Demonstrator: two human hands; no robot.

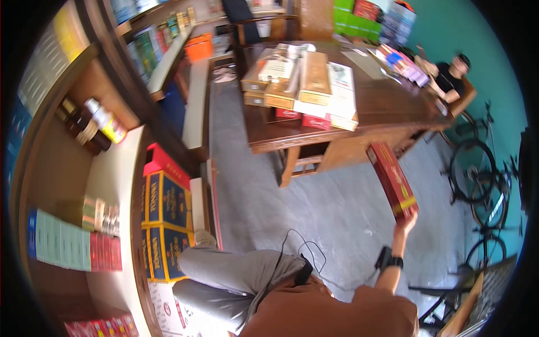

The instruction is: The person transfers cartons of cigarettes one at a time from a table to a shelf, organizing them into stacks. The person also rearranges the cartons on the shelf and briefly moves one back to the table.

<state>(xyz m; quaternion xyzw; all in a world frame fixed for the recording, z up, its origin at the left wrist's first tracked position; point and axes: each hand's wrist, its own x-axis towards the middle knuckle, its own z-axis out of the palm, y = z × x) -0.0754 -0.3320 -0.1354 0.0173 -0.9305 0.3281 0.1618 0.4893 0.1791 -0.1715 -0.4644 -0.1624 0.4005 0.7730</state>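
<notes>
A long dark red box (pixel 391 178) with a yellow band near its lower end is held out over the grey floor, on the right. My right hand (pixel 405 222) grips the box's lower end, with a black band on the wrist. The box's far end reaches near the front edge of a dark wooden table (pixel 292 132). Several white and gold cartons (pixel 314 78) lie stacked on that table, with red ones beneath. My left hand does not show in the picture.
Shelves (pixel 135 191) with bottles (pixel 104 121) and small boxes stand at the left. Blue and yellow boxes (pixel 168 199) are stacked beside my legs. A cable (pixel 306 242) hangs near my waist. Another person (pixel 451 78) sits beyond the table; bicycles (pixel 474 163) stand at the right.
</notes>
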